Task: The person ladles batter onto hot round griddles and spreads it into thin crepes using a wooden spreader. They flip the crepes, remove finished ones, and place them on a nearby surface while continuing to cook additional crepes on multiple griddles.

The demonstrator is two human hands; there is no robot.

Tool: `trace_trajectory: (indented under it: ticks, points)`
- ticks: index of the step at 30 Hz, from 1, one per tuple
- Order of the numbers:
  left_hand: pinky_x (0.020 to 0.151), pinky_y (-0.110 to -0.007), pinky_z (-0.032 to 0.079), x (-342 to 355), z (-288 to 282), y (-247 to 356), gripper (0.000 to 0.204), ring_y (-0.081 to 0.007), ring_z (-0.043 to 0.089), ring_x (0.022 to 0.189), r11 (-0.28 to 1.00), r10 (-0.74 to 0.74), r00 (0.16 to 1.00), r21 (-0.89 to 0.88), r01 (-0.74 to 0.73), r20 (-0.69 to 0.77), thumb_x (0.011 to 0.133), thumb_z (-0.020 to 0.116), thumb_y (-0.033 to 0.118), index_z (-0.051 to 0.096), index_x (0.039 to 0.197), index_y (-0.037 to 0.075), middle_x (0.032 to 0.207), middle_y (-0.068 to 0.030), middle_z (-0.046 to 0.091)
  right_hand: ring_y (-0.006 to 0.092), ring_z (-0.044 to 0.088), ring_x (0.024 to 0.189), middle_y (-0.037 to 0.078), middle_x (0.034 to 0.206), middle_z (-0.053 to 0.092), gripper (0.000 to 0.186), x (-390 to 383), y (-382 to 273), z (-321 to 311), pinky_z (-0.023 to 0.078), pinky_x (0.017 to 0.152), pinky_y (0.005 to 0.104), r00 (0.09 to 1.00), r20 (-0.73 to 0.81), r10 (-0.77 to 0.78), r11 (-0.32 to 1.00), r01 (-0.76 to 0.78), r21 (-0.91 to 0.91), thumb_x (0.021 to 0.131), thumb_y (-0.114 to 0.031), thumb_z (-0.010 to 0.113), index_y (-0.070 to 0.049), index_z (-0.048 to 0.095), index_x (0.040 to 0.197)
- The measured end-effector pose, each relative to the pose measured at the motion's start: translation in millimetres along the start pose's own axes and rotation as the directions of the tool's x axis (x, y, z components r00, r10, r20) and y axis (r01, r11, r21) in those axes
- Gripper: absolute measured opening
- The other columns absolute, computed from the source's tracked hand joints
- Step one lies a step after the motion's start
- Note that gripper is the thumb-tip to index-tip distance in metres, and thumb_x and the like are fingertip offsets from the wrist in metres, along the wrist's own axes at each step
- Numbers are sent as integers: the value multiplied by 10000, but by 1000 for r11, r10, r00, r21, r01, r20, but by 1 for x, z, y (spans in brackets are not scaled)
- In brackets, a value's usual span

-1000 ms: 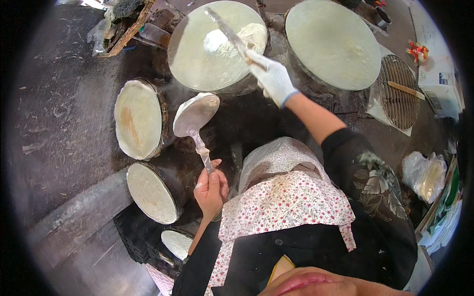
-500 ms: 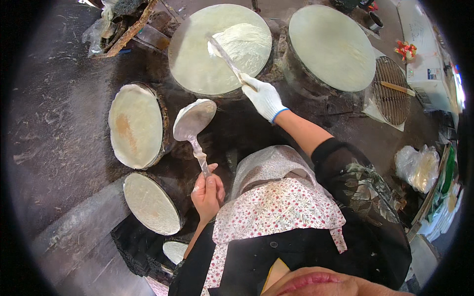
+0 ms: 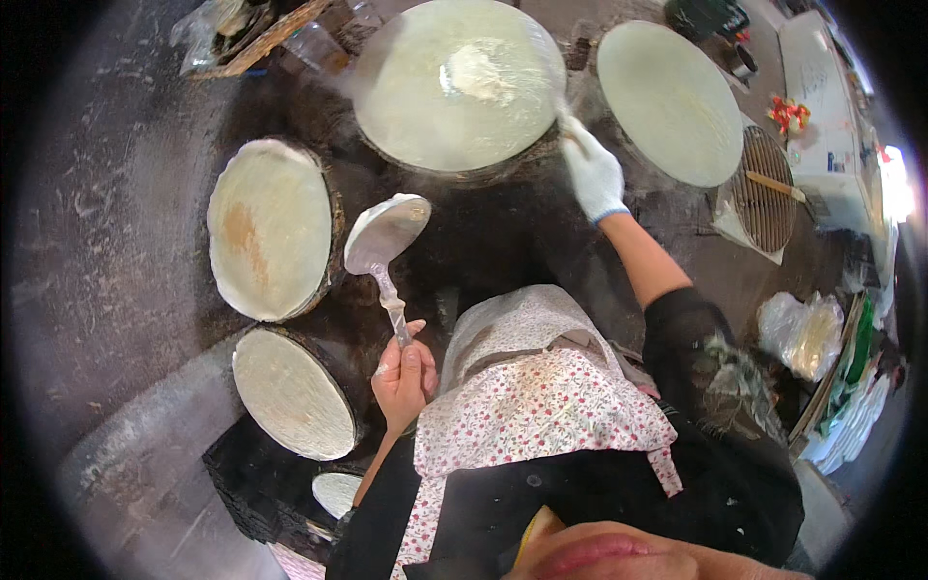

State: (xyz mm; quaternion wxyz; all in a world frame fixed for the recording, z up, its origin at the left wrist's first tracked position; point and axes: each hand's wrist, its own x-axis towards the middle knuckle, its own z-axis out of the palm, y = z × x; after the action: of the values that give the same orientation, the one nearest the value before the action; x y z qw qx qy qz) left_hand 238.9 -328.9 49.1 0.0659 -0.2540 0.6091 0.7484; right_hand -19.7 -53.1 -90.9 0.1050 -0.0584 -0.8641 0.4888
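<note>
My bare left hand (image 3: 404, 377) is closed round the handle of a batter-coated ladle (image 3: 389, 232), its bowl raised. In a white knit glove, my right hand (image 3: 592, 172) grips a flat scraper, mostly hidden and smeared by motion, at the right rim of the large middle griddle. A thin pale batter sheet (image 3: 416, 121) covers that griddle, with a thicker white mound of batter (image 3: 481, 75) near its centre. To the right, another griddle carries a smooth pale sheet (image 3: 667, 106). Left of the ladle lies a round crepe (image 3: 275, 232) with a browned patch.
Below the browned crepe stands another pale-topped griddle (image 3: 293, 394), with a small white-topped round vessel (image 3: 336, 493) nearer me. On the right are a round wire rack (image 3: 768, 208) with a wooden stick (image 3: 773, 186) and plastic bags (image 3: 800, 333). A rough wooden piece (image 3: 261, 43) lies far left.
My right hand has swept right with the scraper, from the middle of the griddle to its right rim. The thick batter patch has shrunk. My left hand holds the ladle nearly still.
</note>
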Motion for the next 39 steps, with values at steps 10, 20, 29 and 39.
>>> trace_trajectory:
  ticks: [10, 20, 29, 39]
  points:
    - [526, -204, 389, 6, -14, -1, 340, -45, 468, 581, 997, 62, 998, 45, -62, 9, 1143, 487, 174, 560, 1418, -13, 845, 11, 571, 279, 730, 1168, 169, 1289, 731, 398, 3, -14, 33, 545, 982, 346, 1000, 5, -10, 991, 10, 136, 1016, -272, 679, -167, 674, 1399]
    - [469, -213, 366, 19, 6, 17, 370, -46, 438, 523, 985, -71, 977, 140, 100, -203, 1139, 480, 201, 577, 1408, -34, 721, 28, 506, 325, 722, 1152, 169, 1238, 739, 342, 38, -12, 16, 549, 981, 365, 991, 102, -91, 996, 90, 13, 1032, -332, 637, -208, 706, 1344]
    - [562, -192, 433, 226, 50, 81, 206, -44, 459, 690, 928, 202, 965, -349, -132, 170, 1140, 472, 188, 549, 1238, 23, 925, -10, 522, 170, 709, 1219, 87, 1335, 738, 423, -1, 12, -29, 502, 1068, 280, 839, 532, 116, 992, -66, -112, 999, -223, 719, -168, 676, 1416]
    - [533, -237, 450, 209, 88, 37, 115, -90, 500, 679, 849, -91, 996, -523, 75, -6, 1117, 481, 144, 521, 1056, 55, 901, -52, 547, 146, 666, 1249, 112, 1360, 727, 428, 31, 33, -17, 468, 1091, 283, 809, 582, 80, 987, -144, 64, 1007, -191, 698, -74, 665, 1418]
